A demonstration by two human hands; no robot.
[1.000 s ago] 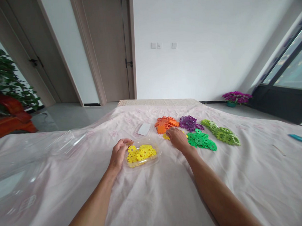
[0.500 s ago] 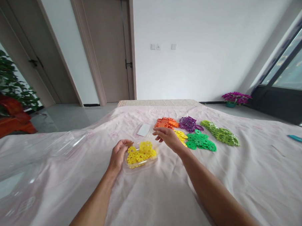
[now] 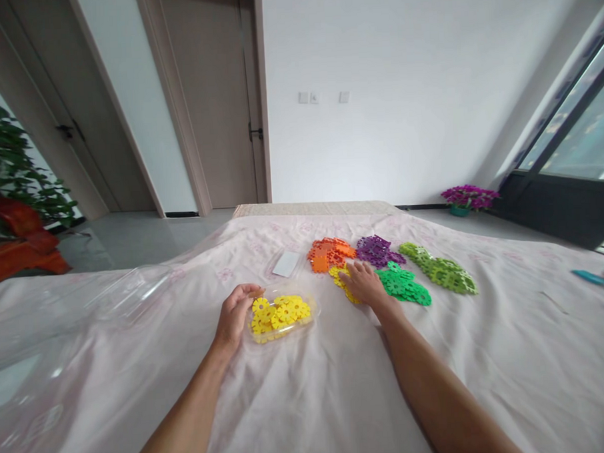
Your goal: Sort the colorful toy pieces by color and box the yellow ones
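A clear plastic box (image 3: 285,330) stands on the cloth, filled with yellow flower-shaped plastic pieces (image 3: 288,312). My left hand (image 3: 234,316) grips its left rim, thumb and fingers closed at the far corner. Farther right, my right hand (image 3: 367,285) rests over a small yellow pile (image 3: 337,275). Its thumb stands apart from the bent fingers, and the fingertips are partly hidden. Around this hand lie more piles of pieces: orange (image 3: 328,251), purple (image 3: 377,250), green (image 3: 405,285) and light green (image 3: 443,271).
A clear lid with a white label (image 3: 285,264) lies behind the box. Large clear plastic containers (image 3: 129,294) sit at the left. A blue object (image 3: 589,277) is at the far right on the pale bedsheet (image 3: 309,400).
My right hand has moved from beside the box rightward and down onto the yellow pile. The yellow pieces in the box lie lower. My left hand stays at the rim.
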